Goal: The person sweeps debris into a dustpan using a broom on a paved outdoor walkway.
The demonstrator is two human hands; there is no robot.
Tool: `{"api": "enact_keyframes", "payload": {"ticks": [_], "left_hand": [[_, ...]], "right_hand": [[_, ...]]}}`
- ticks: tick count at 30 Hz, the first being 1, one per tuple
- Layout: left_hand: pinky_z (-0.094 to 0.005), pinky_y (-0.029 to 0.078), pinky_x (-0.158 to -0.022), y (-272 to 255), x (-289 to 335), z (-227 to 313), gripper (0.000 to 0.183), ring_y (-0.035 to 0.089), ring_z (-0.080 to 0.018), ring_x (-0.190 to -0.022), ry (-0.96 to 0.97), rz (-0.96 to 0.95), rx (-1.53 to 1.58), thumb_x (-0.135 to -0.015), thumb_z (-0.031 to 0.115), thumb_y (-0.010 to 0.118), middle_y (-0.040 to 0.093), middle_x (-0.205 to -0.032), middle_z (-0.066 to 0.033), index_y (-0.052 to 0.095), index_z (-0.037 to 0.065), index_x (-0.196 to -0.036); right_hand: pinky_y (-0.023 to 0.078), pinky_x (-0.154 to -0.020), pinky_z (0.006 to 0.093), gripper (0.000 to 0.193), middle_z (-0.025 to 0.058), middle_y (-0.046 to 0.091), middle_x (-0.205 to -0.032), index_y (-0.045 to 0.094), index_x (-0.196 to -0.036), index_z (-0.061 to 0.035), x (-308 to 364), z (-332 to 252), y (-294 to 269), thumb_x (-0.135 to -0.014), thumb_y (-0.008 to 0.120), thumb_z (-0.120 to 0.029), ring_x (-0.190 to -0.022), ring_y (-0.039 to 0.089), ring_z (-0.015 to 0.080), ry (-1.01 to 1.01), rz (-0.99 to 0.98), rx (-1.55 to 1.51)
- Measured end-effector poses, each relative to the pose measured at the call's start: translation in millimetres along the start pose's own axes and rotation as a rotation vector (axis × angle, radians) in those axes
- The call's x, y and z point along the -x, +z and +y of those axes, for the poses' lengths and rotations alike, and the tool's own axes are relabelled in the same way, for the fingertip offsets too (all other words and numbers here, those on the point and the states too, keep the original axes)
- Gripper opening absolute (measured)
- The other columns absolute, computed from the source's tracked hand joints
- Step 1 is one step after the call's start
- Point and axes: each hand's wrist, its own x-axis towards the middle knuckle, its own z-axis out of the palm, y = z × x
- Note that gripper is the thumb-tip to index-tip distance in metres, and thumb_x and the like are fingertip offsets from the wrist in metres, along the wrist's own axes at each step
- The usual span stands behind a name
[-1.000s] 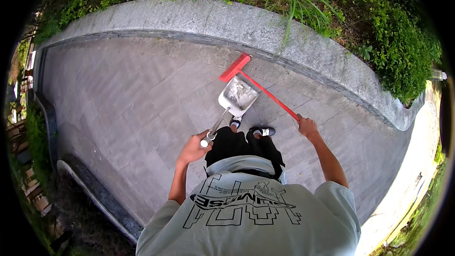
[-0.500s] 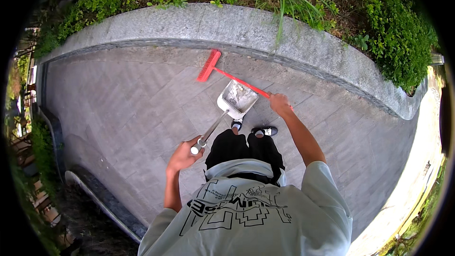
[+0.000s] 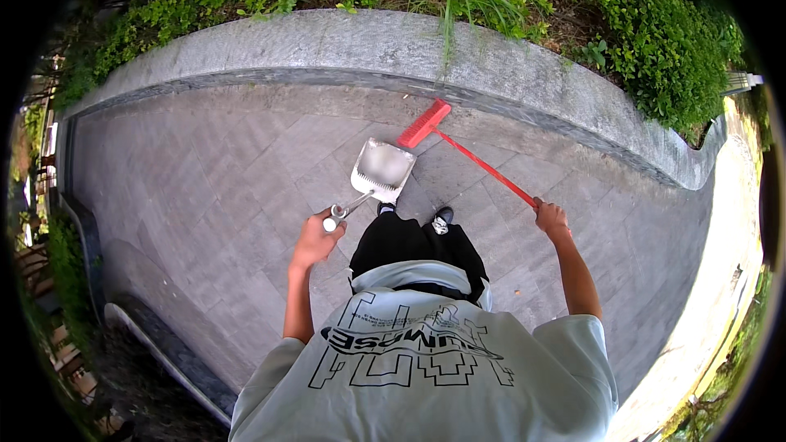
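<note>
My left hand is closed round the top of a grey handle, which runs down to a white long-handled dustpan in front of my feet. The pan has a toothed edge near its handle and a smudged inside. In my right hand is the end of the red stick of a broom. Its red head lies on the paving beyond the dustpan's right far corner, close to the stone wall.
A low curved stone wall borders the far side, with green shrubs behind it. Grey paving surrounds my feet. A small pale bit lies by the wall, and an orange bit on the right. Another low wall edge stands at lower left.
The broom head has swung right, from left of the dustpan to its far right, as my right hand moved right and down. The dustpan has shifted slightly left. My feet have changed position.
</note>
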Motion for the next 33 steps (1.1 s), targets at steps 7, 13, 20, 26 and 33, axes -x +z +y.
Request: {"api": "enact_keyframes", "payload": {"ticks": [7,13,20,26,33], "left_hand": [[-0.0239,0.030,-0.031,40.6,28.7,-0.3,0.017,0.037,-0.0060,-0.037,-0.093,0.135,0.199,-0.078,0.013,0.052,0.040,-0.048,0.0022,0.056,0.000,-0.090],[-0.0232,0.028,-0.031,51.2,74.0,16.0,0.013,0.035,-0.0058,-0.035,-0.105,0.209,0.248,-0.080,0.012,0.052,0.040,-0.048,0.0023,0.054,0.000,-0.084],[-0.0234,0.027,-0.030,63.1,91.8,21.8,0.015,0.033,-0.0057,-0.034,-0.125,0.240,0.306,-0.080,0.012,0.054,0.038,-0.045,0.0022,0.051,-0.002,-0.084],[-0.0235,0.028,-0.032,62.8,83.7,19.2,0.013,0.036,-0.0057,-0.036,-0.109,0.227,0.269,-0.079,0.012,0.052,0.040,-0.048,0.0025,0.053,0.000,-0.081],[-0.0237,0.029,-0.032,57.9,69.0,33.4,0.016,0.037,-0.0059,-0.037,-0.078,0.179,0.232,-0.078,0.012,0.052,0.042,-0.049,0.0020,0.055,-0.002,-0.086]], "right_hand": [[0.048,-0.067,0.0431,0.035,0.0158,0.061,-0.083,0.045,-0.121,-0.0225,53.1,48.4,-25.5,-0.086,0.043,-0.025,-0.080,0.060,0.0321,-0.078,0.091,0.011],[0.049,-0.070,0.0411,0.035,0.0142,0.062,-0.086,0.049,-0.118,-0.0214,-33.1,-18.6,-32.8,-0.083,0.045,-0.018,-0.083,0.061,0.0295,-0.273,0.108,-0.029],[0.046,-0.080,0.0415,0.029,0.0130,0.059,-0.102,0.055,-0.111,-0.0238,-87.7,-70.4,5.1,-0.084,0.044,-0.028,-0.096,0.056,0.0311,-0.076,-0.025,-0.320],[0.044,-0.082,0.0435,0.029,0.0136,0.058,-0.103,0.054,-0.111,-0.0255,-16.7,14.5,43.6,-0.084,0.045,-0.030,-0.097,0.055,0.0338,0.041,-0.060,-0.398],[0.046,-0.072,0.0465,0.032,0.0191,0.060,-0.085,0.051,-0.116,-0.0261,44.9,50.5,-3.1,-0.085,0.044,-0.024,-0.083,0.057,0.0365,-0.041,0.100,-0.259]]}}
